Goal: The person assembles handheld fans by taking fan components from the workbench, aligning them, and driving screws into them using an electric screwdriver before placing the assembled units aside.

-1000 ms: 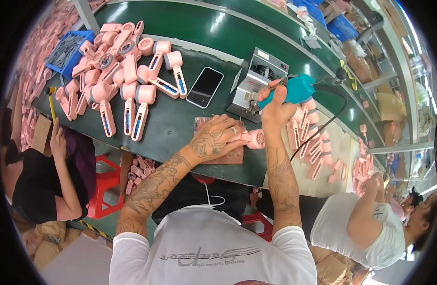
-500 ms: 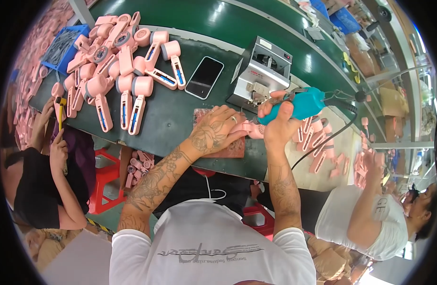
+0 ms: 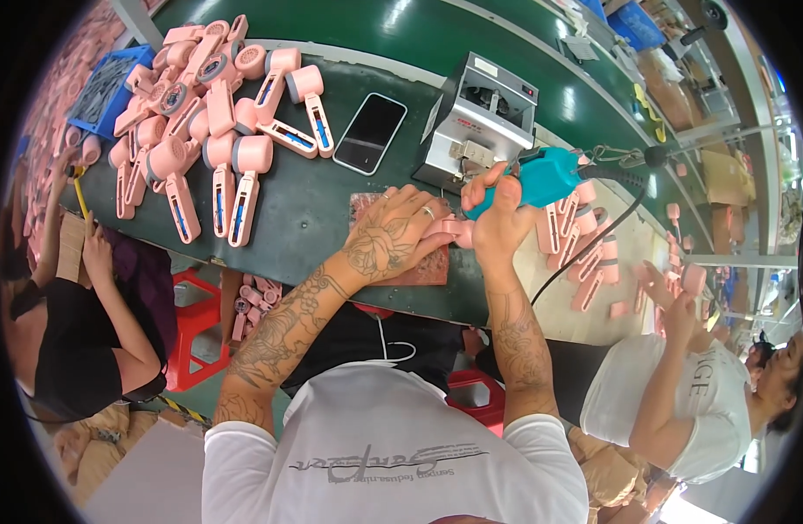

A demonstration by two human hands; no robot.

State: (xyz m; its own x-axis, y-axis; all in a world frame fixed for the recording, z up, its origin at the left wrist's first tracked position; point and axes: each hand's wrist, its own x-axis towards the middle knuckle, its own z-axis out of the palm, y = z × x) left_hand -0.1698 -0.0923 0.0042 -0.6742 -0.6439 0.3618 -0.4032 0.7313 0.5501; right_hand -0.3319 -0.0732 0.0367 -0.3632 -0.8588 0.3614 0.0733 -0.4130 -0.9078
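My left hand (image 3: 394,229) is closed over a pink handheld fan (image 3: 456,230) and presses it down on a flat pinkish block (image 3: 423,269). Most of the fan is hidden under the fingers; its round end sticks out at the right. In my right hand (image 3: 501,220) is a teal electric screwdriver (image 3: 548,177), held at a slant with my fingers wrapped round its front. Its nose points down and left toward the fan. Whether the bit touches the fan is hidden by my fingers.
Behind my hands stands a grey metal machine (image 3: 480,122), with a phone (image 3: 370,134) left of it. A heap of pink fans (image 3: 201,113) and a blue bin (image 3: 109,92) lie at left. More fans (image 3: 585,244) lie at right, under the screwdriver's cable (image 3: 585,253). Co-workers sit both sides.
The screwdriver and my right hand have shifted slightly left and up. My left hand stays on the fan. The right co-worker's hands have moved left, and a pink part shows by them.
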